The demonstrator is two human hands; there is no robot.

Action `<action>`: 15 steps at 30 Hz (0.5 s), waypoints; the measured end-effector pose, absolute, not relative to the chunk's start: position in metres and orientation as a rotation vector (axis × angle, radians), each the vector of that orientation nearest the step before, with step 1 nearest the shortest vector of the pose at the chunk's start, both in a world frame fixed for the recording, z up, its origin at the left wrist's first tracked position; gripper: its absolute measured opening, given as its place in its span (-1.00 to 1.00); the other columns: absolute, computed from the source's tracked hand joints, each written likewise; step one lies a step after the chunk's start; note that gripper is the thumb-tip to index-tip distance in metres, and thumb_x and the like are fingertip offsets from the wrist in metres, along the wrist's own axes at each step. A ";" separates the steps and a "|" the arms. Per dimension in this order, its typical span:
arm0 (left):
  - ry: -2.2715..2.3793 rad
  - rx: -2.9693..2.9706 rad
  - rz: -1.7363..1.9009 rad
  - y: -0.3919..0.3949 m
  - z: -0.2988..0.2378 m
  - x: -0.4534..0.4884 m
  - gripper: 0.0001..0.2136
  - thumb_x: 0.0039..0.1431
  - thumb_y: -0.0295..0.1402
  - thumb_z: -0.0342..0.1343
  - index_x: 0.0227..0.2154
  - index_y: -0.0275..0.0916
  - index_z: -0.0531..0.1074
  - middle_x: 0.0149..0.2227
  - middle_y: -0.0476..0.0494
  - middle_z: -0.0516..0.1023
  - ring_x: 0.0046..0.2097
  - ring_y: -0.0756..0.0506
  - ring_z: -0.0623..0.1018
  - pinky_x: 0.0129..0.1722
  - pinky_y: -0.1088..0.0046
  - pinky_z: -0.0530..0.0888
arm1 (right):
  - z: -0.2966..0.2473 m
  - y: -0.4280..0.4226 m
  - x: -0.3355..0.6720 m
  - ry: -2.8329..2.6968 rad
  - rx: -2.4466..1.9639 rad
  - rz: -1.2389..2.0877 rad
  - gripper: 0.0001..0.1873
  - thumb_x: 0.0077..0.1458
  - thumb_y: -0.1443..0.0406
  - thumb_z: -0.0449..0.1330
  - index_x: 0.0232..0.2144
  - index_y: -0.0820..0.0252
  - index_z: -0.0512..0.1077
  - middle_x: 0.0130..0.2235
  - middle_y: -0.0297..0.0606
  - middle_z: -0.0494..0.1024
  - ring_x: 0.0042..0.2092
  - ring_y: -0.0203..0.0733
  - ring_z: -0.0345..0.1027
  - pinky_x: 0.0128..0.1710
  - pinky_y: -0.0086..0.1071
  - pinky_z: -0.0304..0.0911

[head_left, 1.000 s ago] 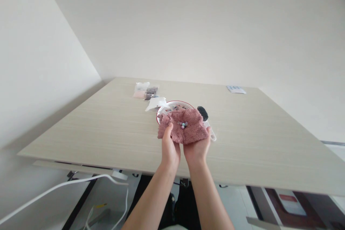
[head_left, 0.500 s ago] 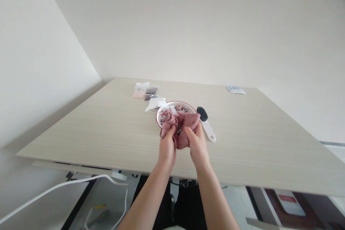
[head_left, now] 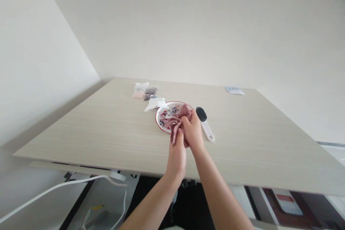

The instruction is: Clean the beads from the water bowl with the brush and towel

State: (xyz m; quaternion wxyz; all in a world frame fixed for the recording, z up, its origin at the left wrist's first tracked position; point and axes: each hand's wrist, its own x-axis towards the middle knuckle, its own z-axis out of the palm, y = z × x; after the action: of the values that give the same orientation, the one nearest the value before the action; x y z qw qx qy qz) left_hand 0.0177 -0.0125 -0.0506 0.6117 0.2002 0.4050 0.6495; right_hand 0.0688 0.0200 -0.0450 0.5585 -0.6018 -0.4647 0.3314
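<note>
One white cable (head_left: pixel 61 185), smooth and slender, curving below the near edge of the table. One table (head_left: pixel 107 133), pale top with fine wood-like grain, broad and flat. One left hand (head_left: pixel 177 156), bare, thumb and fingers closed on the lower folds of a cloth. One right hand (head_left: pixel 194 131), bare, just beside it, fingers gripping the bunched upper part. One cloth (head_left: pixel 185 112), dusty pink, fuzzy, crumpled into tight folds between both hands, in front of and partly over a plate. One plate (head_left: pixel 157 120), round, white with red rim, scattered with small bead-like pieces (head_left: pixel 164 114) in red, dark and pink. One brush (head_left: pixel 205 124), black bristled head, white handle with a hole, lying right of the plate. One white packet (head_left: pixel 155 103), thin, beside the plate's far-left rim. Beyond, clear bags (head_left: pixel 150 92) with dark and pale-pink contents. Far right, one flat card (head_left: pixel 234 90), blue and white.
</note>
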 end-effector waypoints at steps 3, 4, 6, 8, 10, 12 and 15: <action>0.982 0.376 1.458 -0.010 -0.049 0.018 -0.77 0.05 -0.34 0.05 -0.19 -0.19 0.41 -0.15 -0.11 0.51 -0.11 -0.06 0.50 -0.20 0.50 0.44 | -0.048 0.018 0.064 -1.075 -1.367 0.876 -0.81 -0.15 0.37 -0.01 -0.39 0.16 0.32 -0.42 -0.35 0.42 -0.33 -0.21 0.28 -0.28 -0.35 0.18; 0.998 0.346 1.438 -0.009 -0.048 0.017 -0.78 0.06 -0.35 0.05 -0.20 -0.19 0.41 -0.15 -0.12 0.52 -0.11 -0.07 0.50 -0.16 0.47 0.44 | -0.051 0.016 0.062 -1.068 -1.337 0.915 -0.78 -0.15 0.36 -0.01 -0.37 0.16 0.32 -0.39 -0.33 0.43 -0.30 -0.20 0.29 -0.26 -0.35 0.18; 0.996 0.335 1.436 -0.009 -0.045 0.017 -0.79 0.07 -0.36 0.04 -0.21 -0.20 0.43 -0.12 -0.13 0.50 -0.07 -0.07 0.48 -0.09 0.46 0.40 | -0.056 0.013 0.059 -1.001 -1.319 0.914 -0.77 -0.16 0.36 0.00 -0.35 0.16 0.31 -0.37 -0.33 0.43 -0.30 -0.21 0.28 -0.28 -0.36 0.18; 0.973 0.356 1.494 -0.010 -0.043 0.018 -0.82 0.07 -0.39 0.04 -0.25 -0.20 0.44 -0.08 -0.11 0.49 -0.02 -0.04 0.44 -0.03 0.50 0.36 | -0.060 0.014 0.058 -0.886 -1.348 0.854 -0.80 -0.15 0.37 -0.03 -0.38 0.16 0.28 -0.42 -0.35 0.40 -0.36 -0.23 0.26 -0.33 -0.37 0.18; 0.944 0.375 1.500 -0.011 -0.042 0.019 -0.82 0.08 -0.39 0.03 -0.25 -0.20 0.45 -0.06 -0.11 0.48 0.01 -0.05 0.42 -0.01 0.49 0.34 | -0.062 0.016 0.059 -0.828 -1.366 0.837 -0.83 -0.15 0.37 -0.04 -0.41 0.16 0.26 -0.46 -0.36 0.38 -0.40 -0.23 0.25 -0.36 -0.37 0.18; 0.958 0.338 1.463 -0.010 -0.041 0.019 -0.82 0.09 -0.38 0.02 -0.25 -0.22 0.44 -0.07 -0.14 0.49 0.00 -0.07 0.43 0.00 0.44 0.35 | -0.061 0.016 0.059 -0.879 -1.338 0.883 -0.81 -0.16 0.36 -0.04 -0.39 0.16 0.28 -0.43 -0.35 0.40 -0.36 -0.22 0.27 -0.32 -0.36 0.19; 0.950 0.338 1.442 -0.009 -0.042 0.019 -0.78 0.09 -0.38 0.01 -0.19 -0.22 0.42 -0.08 -0.14 0.49 0.01 -0.07 0.42 0.02 0.43 0.33 | -0.060 0.017 0.061 -0.975 -1.308 0.892 -0.77 -0.18 0.37 -0.01 -0.36 0.16 0.31 -0.37 -0.33 0.44 -0.29 -0.20 0.29 -0.23 -0.35 0.18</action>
State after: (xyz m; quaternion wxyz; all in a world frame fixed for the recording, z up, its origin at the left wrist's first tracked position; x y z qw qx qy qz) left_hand 0.0186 -0.0092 -0.0418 0.6375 0.1478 0.4160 0.6315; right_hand 0.0609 0.0169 -0.0595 0.5982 -0.5638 -0.4201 0.3844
